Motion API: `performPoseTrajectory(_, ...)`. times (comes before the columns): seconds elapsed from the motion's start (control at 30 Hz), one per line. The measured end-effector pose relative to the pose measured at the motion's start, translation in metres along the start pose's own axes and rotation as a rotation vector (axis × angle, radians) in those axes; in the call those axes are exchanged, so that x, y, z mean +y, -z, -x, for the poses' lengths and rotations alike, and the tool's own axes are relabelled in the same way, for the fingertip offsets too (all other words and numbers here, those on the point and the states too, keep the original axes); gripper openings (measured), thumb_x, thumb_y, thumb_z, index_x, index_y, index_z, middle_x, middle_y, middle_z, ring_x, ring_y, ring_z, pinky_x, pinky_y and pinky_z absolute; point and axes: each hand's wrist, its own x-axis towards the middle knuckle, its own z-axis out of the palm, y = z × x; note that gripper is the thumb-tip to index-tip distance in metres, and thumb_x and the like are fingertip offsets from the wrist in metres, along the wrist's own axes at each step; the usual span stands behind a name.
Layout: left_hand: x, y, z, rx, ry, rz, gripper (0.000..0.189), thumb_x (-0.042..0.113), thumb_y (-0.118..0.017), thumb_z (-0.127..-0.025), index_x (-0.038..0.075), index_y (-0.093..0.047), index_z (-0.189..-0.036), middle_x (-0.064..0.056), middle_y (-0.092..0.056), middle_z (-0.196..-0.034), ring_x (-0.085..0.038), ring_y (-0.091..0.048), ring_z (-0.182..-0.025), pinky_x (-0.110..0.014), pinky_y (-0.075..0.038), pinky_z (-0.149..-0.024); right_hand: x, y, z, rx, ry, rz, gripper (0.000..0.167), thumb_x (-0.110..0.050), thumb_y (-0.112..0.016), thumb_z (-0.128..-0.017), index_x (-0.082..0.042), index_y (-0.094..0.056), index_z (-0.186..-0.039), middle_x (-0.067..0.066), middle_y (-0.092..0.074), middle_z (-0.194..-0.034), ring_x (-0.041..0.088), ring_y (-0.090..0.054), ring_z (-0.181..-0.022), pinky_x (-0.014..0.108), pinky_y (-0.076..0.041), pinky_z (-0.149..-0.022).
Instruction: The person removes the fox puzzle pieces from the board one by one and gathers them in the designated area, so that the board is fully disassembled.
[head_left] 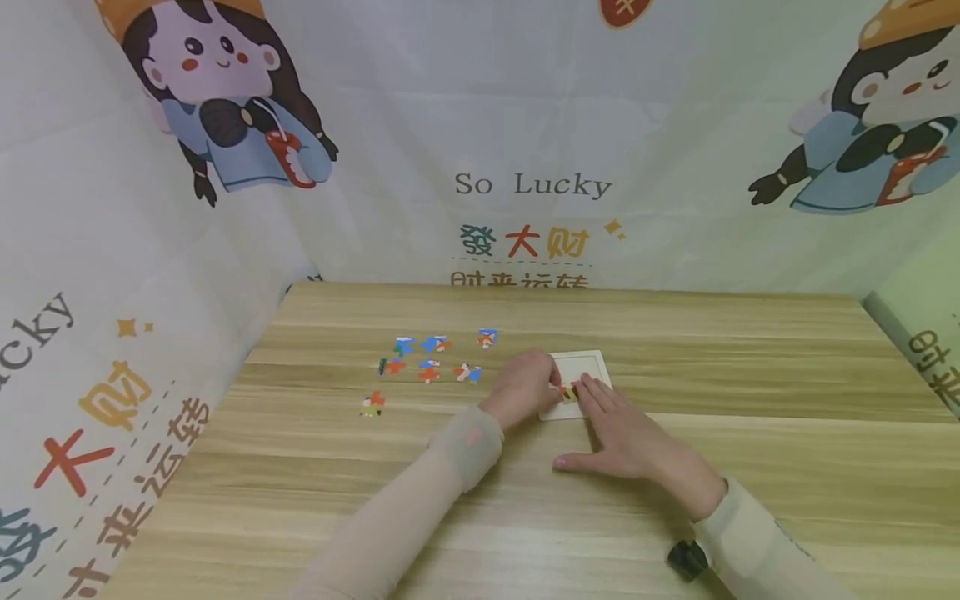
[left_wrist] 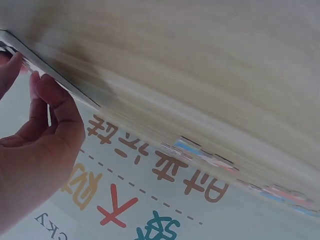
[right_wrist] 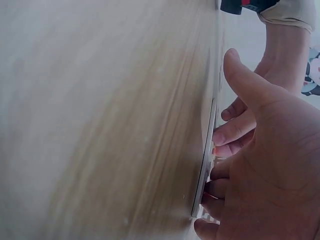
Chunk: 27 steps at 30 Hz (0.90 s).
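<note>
A small white puzzle board (head_left: 577,364) with a thin dark line inside its rim lies on the table, under both hands. My left hand (head_left: 523,385) is at its left side, fingers curled and pinching a colourful jigsaw piece (head_left: 567,392) low on the board. The fingers partly cover this piece. From the right, my right hand (head_left: 626,433) reaches over the board's edge with its fingers extended, the tips resting beside the same piece, thumb spread out above the wood. In the right wrist view, the fingertips of both hands meet close along the board (right_wrist: 200,187).
Several loose jigsaw pieces (head_left: 429,371) in blue, orange and white lie spread left of the board, one piece (head_left: 371,405) nearer me. The wooden table (head_left: 750,367) ends at a printed cloth backdrop (head_left: 532,125). A black device (head_left: 686,560) sits at my right wrist.
</note>
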Motion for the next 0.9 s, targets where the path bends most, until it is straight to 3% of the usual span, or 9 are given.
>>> performPoseTrajectory(0.2, -0.001, 0.005, -0.005, -0.049, 0.014, 0.133, 0.011, 0.016, -0.074, -0.087, 0.008, -0.071, -0.094, -0.002, -0.070, -0.092, -0.013, -0.058, -0.079, -0.025, -0.050, -0.072, -0.001, 0.001, -0.001, -0.009, -0.008, 0.006, 0.113, -0.066, -0.065, -0.084, 0.013, -0.021, -0.152, 0.032, -0.019, -0.161, 0.045, -0.022, -0.150, 0.058, -0.024, -0.121)
performPoseTrajectory(0.37, 0.000, 0.005, -0.006, -0.052, 0.049, 0.174, 0.013, 0.021, -0.075, -0.088, 0.009, -0.070, -0.093, -0.001, -0.070, -0.090, -0.012, -0.058, -0.077, -0.023, -0.047, -0.068, -0.002, 0.001, -0.001, -0.006, -0.009, -0.007, 0.113, -0.066, -0.065, -0.084, 0.014, -0.021, -0.152, 0.032, -0.020, -0.160, 0.045, -0.023, -0.150, 0.060, -0.024, -0.120)
performPoseTrajectory(0.5, -0.002, 0.007, -0.006, -0.042, 0.089, 0.241, 0.011, 0.017, -0.075, -0.088, 0.009, -0.068, -0.092, 0.000, -0.066, -0.088, -0.013, -0.056, -0.076, -0.021, -0.044, -0.066, -0.001, -0.002, -0.003, 0.005, -0.012, -0.044, 0.116, -0.065, -0.066, -0.084, 0.015, -0.017, -0.152, 0.033, -0.020, -0.160, 0.045, -0.024, -0.150, 0.062, -0.024, -0.119)
performPoseTrajectory(0.67, -0.014, 0.014, -0.003, -0.019, 0.081, 0.341, 0.011, 0.013, -0.077, -0.086, 0.008, -0.067, -0.088, 0.001, -0.062, -0.080, -0.010, -0.051, -0.070, -0.019, -0.039, -0.060, 0.000, -0.002, -0.004, 0.015, -0.004, -0.053, 0.113, -0.062, -0.067, -0.085, 0.016, -0.016, -0.151, 0.034, -0.021, -0.159, 0.047, -0.025, -0.148, 0.062, -0.024, -0.119)
performPoseTrajectory(0.9, -0.040, 0.036, 0.015, -0.033, 0.023, 0.555, 0.008, 0.008, -0.074, -0.088, 0.006, -0.066, -0.089, 0.000, -0.067, -0.078, -0.010, -0.056, -0.069, -0.019, -0.044, -0.060, 0.003, -0.003, -0.001, 0.026, 0.008, -0.036, 0.109, -0.057, -0.068, -0.086, 0.017, -0.020, -0.150, 0.035, -0.021, -0.158, 0.049, -0.025, -0.147, 0.062, -0.023, -0.119)
